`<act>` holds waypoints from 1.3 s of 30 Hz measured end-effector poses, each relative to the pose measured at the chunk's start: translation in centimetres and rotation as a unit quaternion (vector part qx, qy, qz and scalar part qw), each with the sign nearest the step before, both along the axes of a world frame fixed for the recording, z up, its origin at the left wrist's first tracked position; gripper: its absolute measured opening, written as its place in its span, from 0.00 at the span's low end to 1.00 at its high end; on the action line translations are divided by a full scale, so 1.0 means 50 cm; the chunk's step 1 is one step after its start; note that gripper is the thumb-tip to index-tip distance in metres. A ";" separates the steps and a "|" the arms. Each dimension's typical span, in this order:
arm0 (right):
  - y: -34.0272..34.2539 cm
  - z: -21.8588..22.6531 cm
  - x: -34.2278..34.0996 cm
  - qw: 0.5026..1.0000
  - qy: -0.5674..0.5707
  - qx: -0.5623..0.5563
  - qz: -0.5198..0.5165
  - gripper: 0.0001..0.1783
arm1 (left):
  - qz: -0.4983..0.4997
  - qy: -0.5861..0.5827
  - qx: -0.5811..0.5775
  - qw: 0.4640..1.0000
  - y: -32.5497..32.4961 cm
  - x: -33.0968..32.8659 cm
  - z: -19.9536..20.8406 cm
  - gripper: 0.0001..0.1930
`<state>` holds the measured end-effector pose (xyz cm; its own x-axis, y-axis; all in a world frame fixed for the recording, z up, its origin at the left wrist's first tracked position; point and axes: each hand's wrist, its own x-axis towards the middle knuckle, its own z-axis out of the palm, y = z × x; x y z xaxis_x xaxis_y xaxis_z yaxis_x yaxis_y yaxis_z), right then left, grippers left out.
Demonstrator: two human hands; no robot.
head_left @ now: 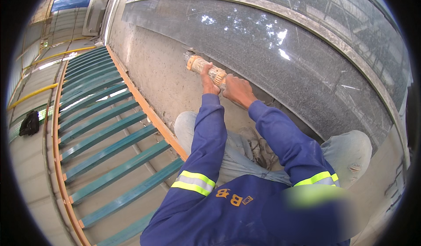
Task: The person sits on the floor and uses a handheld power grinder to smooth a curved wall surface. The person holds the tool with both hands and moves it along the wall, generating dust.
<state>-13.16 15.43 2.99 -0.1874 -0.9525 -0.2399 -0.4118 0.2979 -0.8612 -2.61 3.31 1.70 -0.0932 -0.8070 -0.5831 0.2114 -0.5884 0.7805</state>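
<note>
A dusty orange-and-grey angle grinder lies across both my hands, its head pointing away to the upper left. My left hand is wrapped round the body at its middle. Behind it, my right hand is closed on the rear end. The grinder's head is close to the lower edge of a dark polished stone slab, above a rough concrete surface. Whether a disc touches the slab or the concrete I cannot tell. My knees are bent to either side of my arms.
To my left runs a railing with green slats and an orange-brown rail. Beyond it are a yellow pipe and a black bag. A pale raised strip crosses above the slab.
</note>
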 end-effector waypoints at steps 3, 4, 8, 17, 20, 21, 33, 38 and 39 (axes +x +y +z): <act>0.000 -0.004 0.006 1.000 0.020 -0.013 -0.011 0.19 | 0.001 -0.001 0.003 1.000 -0.001 0.002 0.000 0.18; 0.001 -0.006 0.005 1.000 0.024 -0.013 -0.014 0.19 | 0.002 -0.004 0.001 1.000 0.002 -0.002 0.001 0.18; 0.002 0.000 0.007 0.999 0.025 -0.019 -0.021 0.19 | -0.004 0.009 0.004 1.000 -0.001 0.006 -0.003 0.18; 0.009 0.008 -0.002 1.000 -0.010 0.015 0.001 0.18 | 0.002 -0.005 0.014 1.000 0.003 0.006 -0.007 0.18; 0.013 0.013 -0.005 1.000 -0.015 0.015 -0.004 0.18 | 0.007 -0.006 0.009 1.000 0.008 0.001 -0.004 0.18; 0.012 0.010 -0.004 1.000 -0.014 0.010 -0.004 0.18 | 0.004 -0.004 0.010 1.000 0.005 0.004 -0.008 0.18; 0.003 0.000 0.003 1.000 0.013 0.005 -0.009 0.20 | -0.007 -0.007 0.005 1.000 -0.005 0.007 -0.013 0.19; 0.012 0.006 -0.001 1.000 0.005 0.001 -0.007 0.20 | -0.004 0.001 0.008 1.000 0.004 0.006 -0.008 0.19; 0.014 0.008 -0.001 1.000 0.005 0.001 -0.008 0.20 | -0.004 -0.001 0.008 1.000 0.006 0.005 -0.006 0.19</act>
